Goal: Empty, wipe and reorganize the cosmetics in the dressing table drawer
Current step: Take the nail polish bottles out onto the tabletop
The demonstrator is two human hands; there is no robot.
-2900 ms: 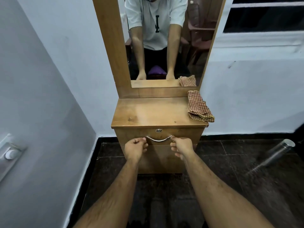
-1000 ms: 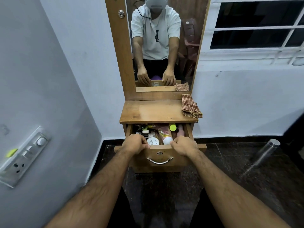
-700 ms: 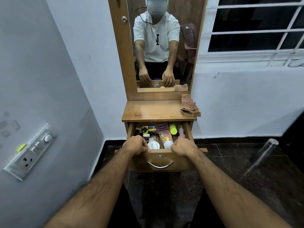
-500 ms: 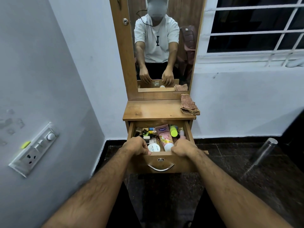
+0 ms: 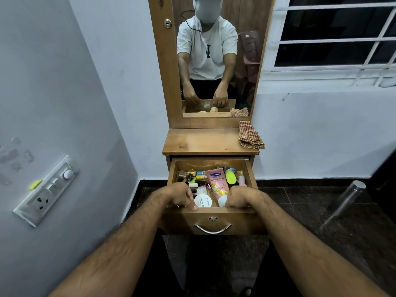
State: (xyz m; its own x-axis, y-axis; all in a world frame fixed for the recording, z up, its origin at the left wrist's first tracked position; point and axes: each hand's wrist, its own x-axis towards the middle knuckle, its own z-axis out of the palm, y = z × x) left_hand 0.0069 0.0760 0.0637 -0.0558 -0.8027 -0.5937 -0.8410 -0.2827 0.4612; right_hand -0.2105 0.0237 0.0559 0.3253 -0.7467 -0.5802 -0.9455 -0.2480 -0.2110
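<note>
the drawer (image 5: 214, 221) of the dressing table (image 5: 205, 141) is pulled out, and it is full of cosmetics. both hands are on its front edge. the left hand (image 5: 180, 195) has its fingers curled over the top of the front board, gripping it, with one fingertip pressed on the wood. the right hand (image 5: 241, 198) is curled over the same edge too, a bit to the right of the middle.

inside the drawer a pink tube (image 5: 218, 182) lies in the middle, pointing front to back. a round white jar (image 5: 203, 201) sits at the front, just beside the left hand. a green bottle (image 5: 231, 175) lies to the right of the tube. small bottles and sticks are piled on the left side (too small to tell what each one is).

a checked cloth (image 5: 249, 135) lies folded on the right end of the table top. a mirror (image 5: 214, 56) stands behind it.
</note>
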